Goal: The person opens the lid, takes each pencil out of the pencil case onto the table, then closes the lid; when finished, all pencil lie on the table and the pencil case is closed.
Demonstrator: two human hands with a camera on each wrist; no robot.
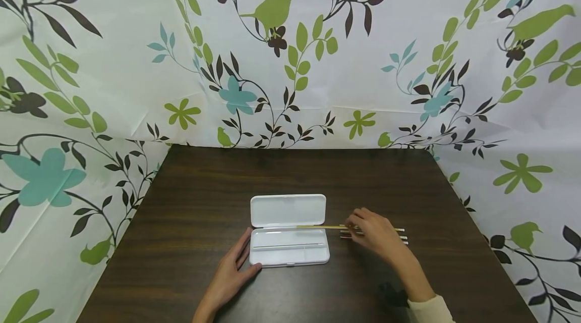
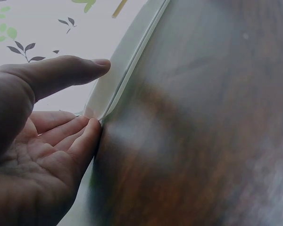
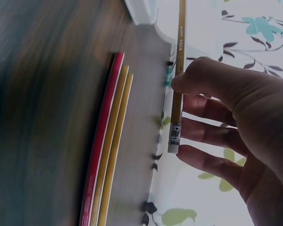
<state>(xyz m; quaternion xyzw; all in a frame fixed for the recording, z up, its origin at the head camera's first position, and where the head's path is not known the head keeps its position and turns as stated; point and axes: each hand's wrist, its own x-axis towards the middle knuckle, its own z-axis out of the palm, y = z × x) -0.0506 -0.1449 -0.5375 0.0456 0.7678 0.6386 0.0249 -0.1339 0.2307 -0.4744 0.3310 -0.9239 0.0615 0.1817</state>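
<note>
White case (image 1: 290,255), lid open, on bench (image 1: 204,176), left hand's (image 1: 230,273) straight fingers touching its left end; judged light, stiff and prone to slide, best steadied by the end walls. Right hand (image 1: 376,234) pinches a yellow pencil (image 3: 179,56) near its eraser end, the far part over the case's hinge line, contact not resolvable. Held pencil likely light, rigid, slightly slick, best gripped on the barrel; red pencil (image 3: 101,132) and two other yellow pencils (image 3: 115,141) lie alongside one another nearby.
</note>
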